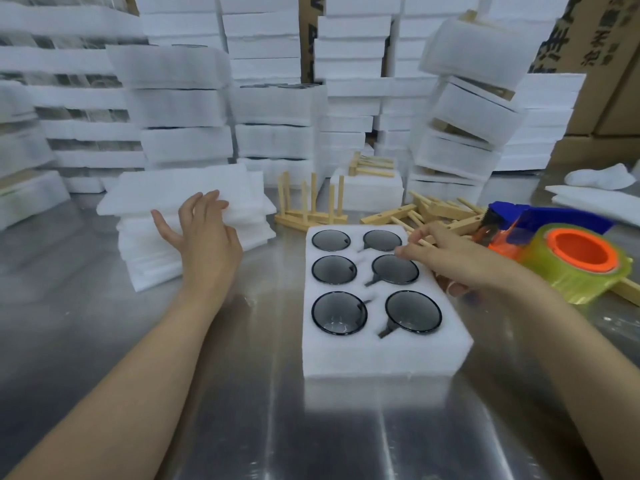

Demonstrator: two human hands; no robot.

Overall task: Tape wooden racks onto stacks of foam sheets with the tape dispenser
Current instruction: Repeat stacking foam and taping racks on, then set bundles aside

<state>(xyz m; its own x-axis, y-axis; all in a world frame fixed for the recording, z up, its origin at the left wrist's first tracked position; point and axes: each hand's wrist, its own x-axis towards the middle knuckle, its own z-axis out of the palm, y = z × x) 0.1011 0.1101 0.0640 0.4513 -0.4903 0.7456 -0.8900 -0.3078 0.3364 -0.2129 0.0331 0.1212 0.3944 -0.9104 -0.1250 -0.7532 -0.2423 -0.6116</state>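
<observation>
A white foam block (381, 355) with several dark glass cups set in its holes lies on the steel table in front of me. My left hand (204, 237) reaches with spread fingers to the top of a stack of loose foam sheets (166, 199) at the left. My right hand (446, 261) hovers over the block's right edge and pinches a peg of a wooden rack (433, 216) lying in a heap behind it. One wooden rack (308, 206) stands upright behind the block. The blue and orange tape dispenser (561, 247) with a yellowish roll lies at the right.
Tall stacks of wrapped foam blocks (277, 109) fill the back of the table, some leaning at the right (474, 109). Cardboard boxes (602, 64) stand at the far right. Another rack (372, 166) rests on a low foam block. The steel table (242, 410) reflects light.
</observation>
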